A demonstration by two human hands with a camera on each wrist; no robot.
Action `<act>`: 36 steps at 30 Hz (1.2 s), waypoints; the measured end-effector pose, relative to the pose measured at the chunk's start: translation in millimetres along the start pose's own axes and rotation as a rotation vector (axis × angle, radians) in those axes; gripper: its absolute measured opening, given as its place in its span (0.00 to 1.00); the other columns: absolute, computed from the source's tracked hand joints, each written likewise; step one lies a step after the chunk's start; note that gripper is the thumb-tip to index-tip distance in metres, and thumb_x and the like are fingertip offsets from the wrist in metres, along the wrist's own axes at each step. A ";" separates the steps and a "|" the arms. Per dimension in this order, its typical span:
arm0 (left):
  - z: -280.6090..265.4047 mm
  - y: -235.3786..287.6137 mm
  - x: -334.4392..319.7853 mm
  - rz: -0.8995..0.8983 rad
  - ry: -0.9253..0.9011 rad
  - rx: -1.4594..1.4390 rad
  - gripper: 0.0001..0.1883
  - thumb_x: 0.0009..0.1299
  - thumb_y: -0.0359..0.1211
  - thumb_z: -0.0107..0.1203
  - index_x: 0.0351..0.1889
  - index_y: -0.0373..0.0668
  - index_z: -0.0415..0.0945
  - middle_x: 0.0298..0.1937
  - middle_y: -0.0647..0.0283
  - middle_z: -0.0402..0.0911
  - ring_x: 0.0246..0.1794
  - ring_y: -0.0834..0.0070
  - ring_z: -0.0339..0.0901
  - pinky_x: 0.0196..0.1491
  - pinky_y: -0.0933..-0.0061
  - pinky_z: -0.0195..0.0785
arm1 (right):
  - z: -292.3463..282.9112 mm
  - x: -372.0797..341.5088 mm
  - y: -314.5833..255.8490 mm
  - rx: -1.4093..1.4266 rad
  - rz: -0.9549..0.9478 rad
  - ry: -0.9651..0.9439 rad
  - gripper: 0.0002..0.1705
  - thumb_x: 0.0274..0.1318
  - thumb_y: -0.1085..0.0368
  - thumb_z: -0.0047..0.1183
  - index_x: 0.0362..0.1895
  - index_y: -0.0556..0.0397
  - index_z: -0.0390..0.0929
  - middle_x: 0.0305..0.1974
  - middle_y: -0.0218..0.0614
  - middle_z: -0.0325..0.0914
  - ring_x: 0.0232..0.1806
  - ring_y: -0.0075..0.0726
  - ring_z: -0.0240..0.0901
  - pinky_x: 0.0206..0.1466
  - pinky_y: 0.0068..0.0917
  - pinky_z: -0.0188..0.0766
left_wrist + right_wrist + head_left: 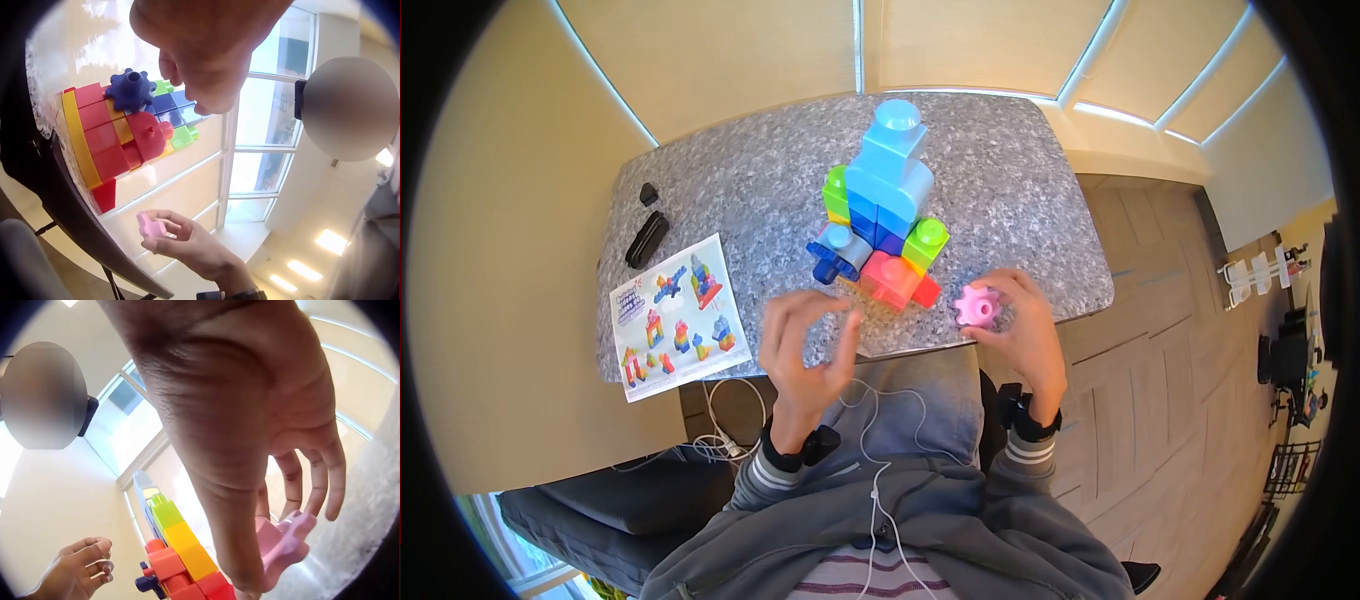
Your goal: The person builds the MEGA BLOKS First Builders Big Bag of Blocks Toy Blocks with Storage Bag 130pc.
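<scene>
My right hand (pixel 1030 335) pinches a pink gear-shaped block (pixel 977 307) between thumb and fingers, close over the table's front right edge. Left of it stands a tall build of toy building blocks (pixel 888 185), light blue at the top, with green, yellow, blue and red parts lower down. A dark blue gear (pixel 130 91) sits on its front left side, beside a rounded red block (pixel 147 135). My left hand (pixel 805 350) is in front of the build, fingers loosely bent, thumb apart from them, holding nothing. The right wrist view shows the pink gear partly behind the thumb.
A printed sheet (pixel 683 345) with pictures of block models lies at the left of the grey speckled table (pixel 750 190). Behind it are a black case-like object (pixel 647 239) and a small black piece (pixel 649 195). A white cable (pixel 715 435) hangs below the front edge.
</scene>
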State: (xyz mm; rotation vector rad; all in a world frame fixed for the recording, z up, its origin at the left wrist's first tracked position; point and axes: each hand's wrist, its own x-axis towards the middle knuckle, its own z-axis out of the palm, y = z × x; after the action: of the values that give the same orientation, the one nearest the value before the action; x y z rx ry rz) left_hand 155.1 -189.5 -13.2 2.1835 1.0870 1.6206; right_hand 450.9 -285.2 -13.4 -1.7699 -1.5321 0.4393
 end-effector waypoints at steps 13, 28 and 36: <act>6.3 58.3 -13.9 -0.178 -0.381 -0.374 0.21 0.66 0.27 0.87 0.55 0.39 0.93 0.56 0.58 0.92 0.48 0.70 0.94 0.50 0.66 0.89 | 7.8 -12.1 -84.7 0.219 -0.092 -0.086 0.38 0.44 0.75 0.89 0.62 0.51 0.86 0.56 0.38 0.86 0.55 0.40 0.90 0.58 0.38 0.91; 7.4 1.8 -32.5 -0.535 -0.142 -0.527 0.19 0.75 0.17 0.72 0.62 0.36 0.85 0.66 0.56 0.86 0.64 0.69 0.92 0.58 0.69 0.93 | 37.0 44.0 -20.5 0.611 -0.034 0.131 0.23 0.89 0.62 0.61 0.78 0.59 0.82 0.67 0.40 0.89 0.72 0.38 0.85 0.77 0.40 0.80; 17.3 -4.4 -41.2 -0.598 -0.120 -0.647 0.18 0.79 0.17 0.72 0.64 0.38 0.84 0.69 0.60 0.82 0.69 0.70 0.89 0.57 0.73 0.92 | 64.9 44.1 -24.4 0.610 -0.026 -0.049 0.28 0.96 0.54 0.51 0.83 0.60 0.77 0.67 0.41 0.89 0.67 0.31 0.81 0.74 0.34 0.76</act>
State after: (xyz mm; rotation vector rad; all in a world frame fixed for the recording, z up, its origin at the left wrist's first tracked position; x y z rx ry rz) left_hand 163.6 -209.4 -52.5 1.3521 0.8891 1.2976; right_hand 399.8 -223.1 -30.1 -1.2669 -1.2689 0.8396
